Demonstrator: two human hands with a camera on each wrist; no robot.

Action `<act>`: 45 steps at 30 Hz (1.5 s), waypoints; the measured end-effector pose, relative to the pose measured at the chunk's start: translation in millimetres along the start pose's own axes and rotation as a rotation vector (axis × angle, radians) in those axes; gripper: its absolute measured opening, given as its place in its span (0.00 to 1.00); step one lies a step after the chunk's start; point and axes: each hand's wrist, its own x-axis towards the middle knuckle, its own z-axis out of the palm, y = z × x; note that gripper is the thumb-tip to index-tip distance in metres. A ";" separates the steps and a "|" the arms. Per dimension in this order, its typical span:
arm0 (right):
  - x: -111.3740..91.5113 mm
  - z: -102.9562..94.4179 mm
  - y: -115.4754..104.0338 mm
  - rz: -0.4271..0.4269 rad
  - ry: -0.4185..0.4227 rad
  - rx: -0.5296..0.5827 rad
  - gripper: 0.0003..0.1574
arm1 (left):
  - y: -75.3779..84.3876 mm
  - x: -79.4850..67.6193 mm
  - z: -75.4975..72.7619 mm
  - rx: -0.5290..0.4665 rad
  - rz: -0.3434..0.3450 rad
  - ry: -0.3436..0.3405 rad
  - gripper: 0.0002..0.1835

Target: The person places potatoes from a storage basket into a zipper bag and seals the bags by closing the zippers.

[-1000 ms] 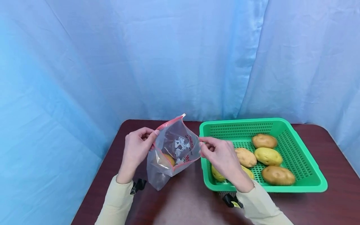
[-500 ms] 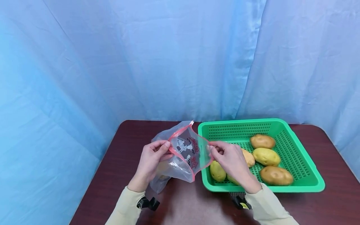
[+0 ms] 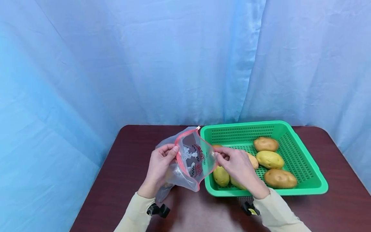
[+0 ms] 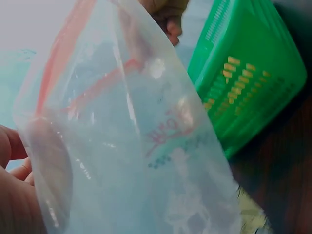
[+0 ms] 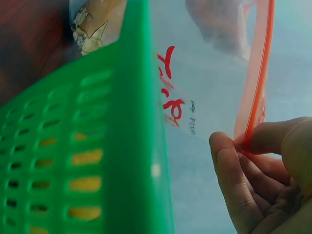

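Observation:
In the head view, a clear zip bag (image 3: pixel 185 180) with a red zip edge and printed figures hangs with its mouth spread wide. My left hand (image 3: pixel 160 164) pinches the left side of its rim between thumb and fingers. On the opposite side, the red rim is pinched by my right hand (image 3: pixel 237 164), which hovers over the left part of a green basket (image 3: pixel 308 151). A yellowish-brown potato (image 5: pixel 100 17) shows at the bag's bottom in the right wrist view. In the basket lie several brown and yellow potatoes (image 3: pixel 270 159), some partly behind my right hand.
The basket stands on a dark red-brown table (image 3: pixel 121 180), right beside the bag. Pale blue curtains (image 3: pixel 174 64) hang behind the table's far edge. Each wrist carries a small black mount (image 3: pixel 158 210).
Both hands have moved right with the bag, and its mouth has turned toward the basket. The potato inside, plain to see earlier, is now mostly hidden in the head view.

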 end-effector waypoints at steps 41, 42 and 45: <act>48.2 -50.3 66.0 -0.168 -0.540 -0.018 0.52 | -16.7 -18.1 -0.8 -0.026 -0.012 0.081 0.15; 49.8 -48.6 66.0 -0.161 -0.550 -0.014 0.53 | -16.8 -18.3 -1.2 -0.027 -0.011 0.083 0.15; 55.1 -43.1 66.8 -0.169 -0.570 -0.015 0.54 | -16.7 -19.0 -2.3 -0.029 -0.006 0.086 0.14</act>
